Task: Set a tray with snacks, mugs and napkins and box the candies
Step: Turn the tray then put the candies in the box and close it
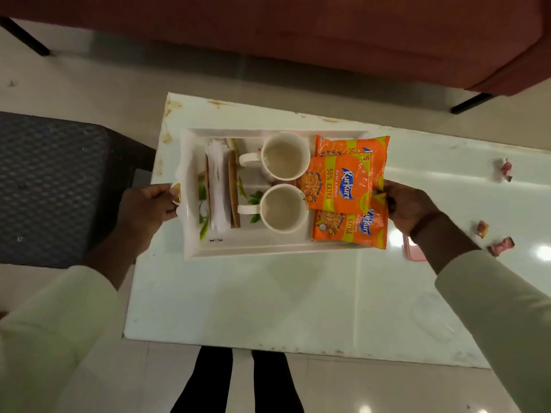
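A: Where is the tray [268, 248]?
B: It sits on the white bench [268, 293], toward the far left part of it, and a person has it by both short ends.
A: What does it carry?
B: At its left end, a holder of white napkins [219, 189]. In the middle, two empty white mugs [284, 156], one behind the other, handles turned toward the napkins. At its right end, orange snack packets [338, 186] in an overlapping pile; they hang over the tray's right rim.
A: And the grips?
B: The left hand [149, 205] is closed on the tray's left rim, thumb on top. The right hand [410, 210] is curled at the tray's right end, fingers tucked under the packets; whether it clamps the rim or only the packets cannot be told.
A: Anything beyond the tray?
B: To its right, three wrapped candies [505, 169] lie loose on the bench, well apart from the tray. A pink-edged box [414, 253] shows just beside the right wrist, mostly hidden by it. Left of the tray, off the bench, stands a dark stool [53, 186]. Behind the tray is a red sofa [298, 34].
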`<control>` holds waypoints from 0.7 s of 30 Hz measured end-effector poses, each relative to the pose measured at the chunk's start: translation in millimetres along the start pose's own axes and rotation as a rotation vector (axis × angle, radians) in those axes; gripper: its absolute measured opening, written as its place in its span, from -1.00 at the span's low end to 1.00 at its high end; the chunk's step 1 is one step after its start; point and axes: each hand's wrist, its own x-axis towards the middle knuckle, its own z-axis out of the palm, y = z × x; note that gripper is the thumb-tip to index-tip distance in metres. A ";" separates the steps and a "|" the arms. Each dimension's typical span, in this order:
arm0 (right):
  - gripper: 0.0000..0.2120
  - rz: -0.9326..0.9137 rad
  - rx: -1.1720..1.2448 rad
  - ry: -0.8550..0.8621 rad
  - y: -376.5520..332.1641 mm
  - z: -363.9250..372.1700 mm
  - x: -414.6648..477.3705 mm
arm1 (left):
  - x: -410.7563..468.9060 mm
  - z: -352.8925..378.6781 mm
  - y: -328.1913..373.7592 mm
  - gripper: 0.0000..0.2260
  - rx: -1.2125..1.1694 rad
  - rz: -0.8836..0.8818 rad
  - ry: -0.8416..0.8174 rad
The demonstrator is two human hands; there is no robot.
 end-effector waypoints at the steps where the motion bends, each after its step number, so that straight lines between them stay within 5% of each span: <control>1: -0.81 -0.002 0.013 0.009 5.4 -0.7 -1.6 | 3.4 2.6 2.8 -0.92 0.013 0.004 -0.010; 21: -0.62 -0.013 0.031 0.063 39.3 2.5 -4.9 | 19.8 23.8 1.4 -0.79 0.128 0.013 -0.021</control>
